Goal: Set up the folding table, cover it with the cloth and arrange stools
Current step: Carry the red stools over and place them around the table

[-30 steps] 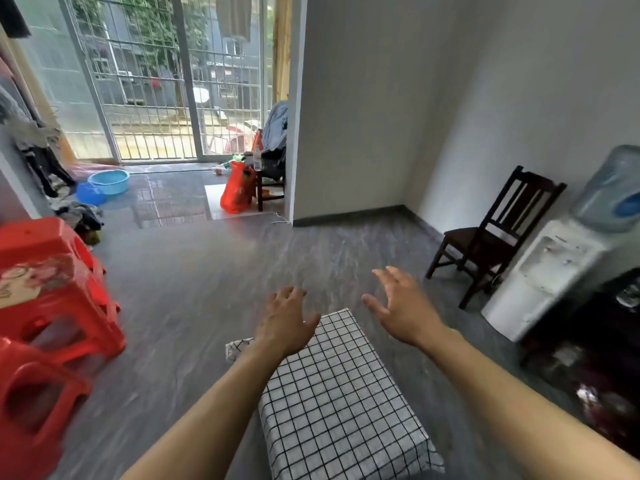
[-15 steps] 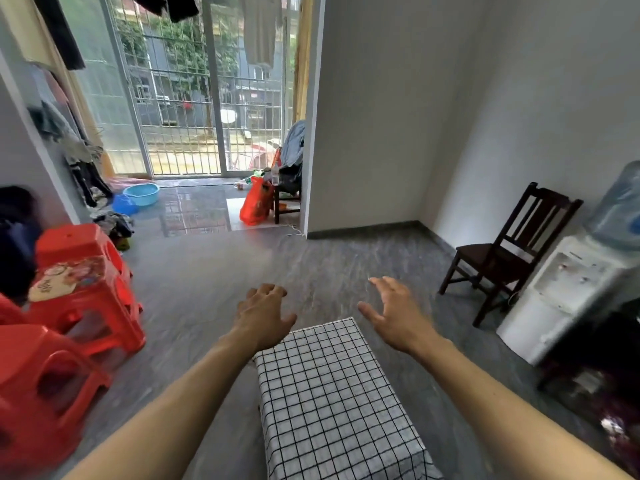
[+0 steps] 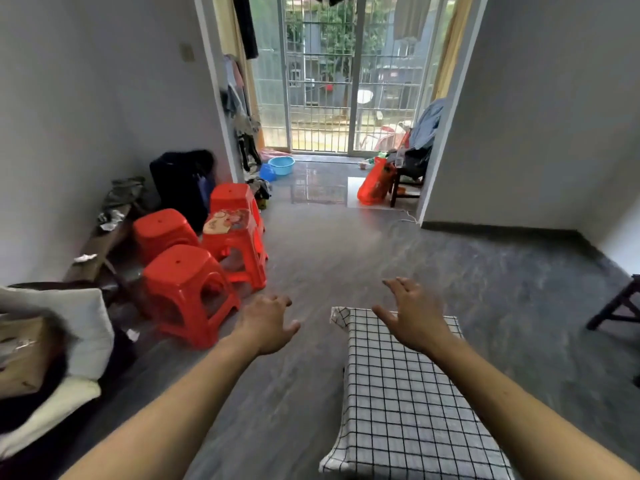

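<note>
A small table covered with a white, black-checked cloth stands low at the right of the head view. My right hand hovers over its far end, fingers spread and holding nothing. My left hand hangs in the air left of the table over bare floor, fingers loosely curled and empty. Several red plastic stools stand in a cluster at the left: the nearest red stool, one with a printed top, and others behind them.
A low bench with clutter runs along the left wall. Pillows and a bag lie at the near left. A dark wooden chair shows at the right edge. Blue basins and an orange bag sit by the barred glass doors.
The view has swung left, bringing the red stools and the left wall into sight. Both hands stay empty, and my left hand has drifted off the cloth to the left.
</note>
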### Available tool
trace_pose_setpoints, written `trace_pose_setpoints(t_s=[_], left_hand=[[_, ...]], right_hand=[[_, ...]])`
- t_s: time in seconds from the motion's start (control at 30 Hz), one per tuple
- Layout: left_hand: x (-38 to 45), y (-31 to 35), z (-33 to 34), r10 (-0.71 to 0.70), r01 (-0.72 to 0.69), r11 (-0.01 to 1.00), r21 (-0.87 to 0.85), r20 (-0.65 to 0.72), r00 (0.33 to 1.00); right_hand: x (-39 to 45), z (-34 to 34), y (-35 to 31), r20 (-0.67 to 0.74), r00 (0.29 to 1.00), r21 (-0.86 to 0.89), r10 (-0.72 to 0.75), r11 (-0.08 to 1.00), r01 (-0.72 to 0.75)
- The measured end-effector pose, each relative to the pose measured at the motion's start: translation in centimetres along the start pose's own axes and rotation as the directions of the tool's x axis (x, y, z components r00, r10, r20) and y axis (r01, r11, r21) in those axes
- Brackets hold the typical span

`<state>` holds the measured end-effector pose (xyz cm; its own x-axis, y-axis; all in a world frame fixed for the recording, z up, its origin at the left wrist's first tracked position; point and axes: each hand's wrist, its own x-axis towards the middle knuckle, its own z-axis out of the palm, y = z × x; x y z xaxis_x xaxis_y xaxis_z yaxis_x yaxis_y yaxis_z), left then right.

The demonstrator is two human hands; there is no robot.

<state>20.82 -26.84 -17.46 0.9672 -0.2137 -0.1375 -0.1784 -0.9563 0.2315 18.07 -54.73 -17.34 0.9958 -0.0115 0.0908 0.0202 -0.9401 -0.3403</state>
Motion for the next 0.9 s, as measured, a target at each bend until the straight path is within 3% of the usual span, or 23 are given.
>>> trace_pose_setpoints(t_s=[0.53,0.7,0.9], left_hand=[[4.3,-23.1,-3.2,-0.157,0.149,0.972,-0.182,-0.031,0.987],[7.7,-27.2,-4.2,-0.155,0.145,0.969,-0.198,-0.038,0.987],[14.5,-30.6,-5.7,-0.171,0.156,0.968,-0.199,-0.062,0.983]], right_hand=[[12.9,10.5,-20.4,0.106,0.986,0.021,-0.128,0.992,0.127],[16.7,12.2,-23.7,0.156,0.979,-0.004,-0.135,0.991,0.137],[24.9,13.7,-24.6,0.114,0.989,0.082,-0.094,0.993,0.085]])
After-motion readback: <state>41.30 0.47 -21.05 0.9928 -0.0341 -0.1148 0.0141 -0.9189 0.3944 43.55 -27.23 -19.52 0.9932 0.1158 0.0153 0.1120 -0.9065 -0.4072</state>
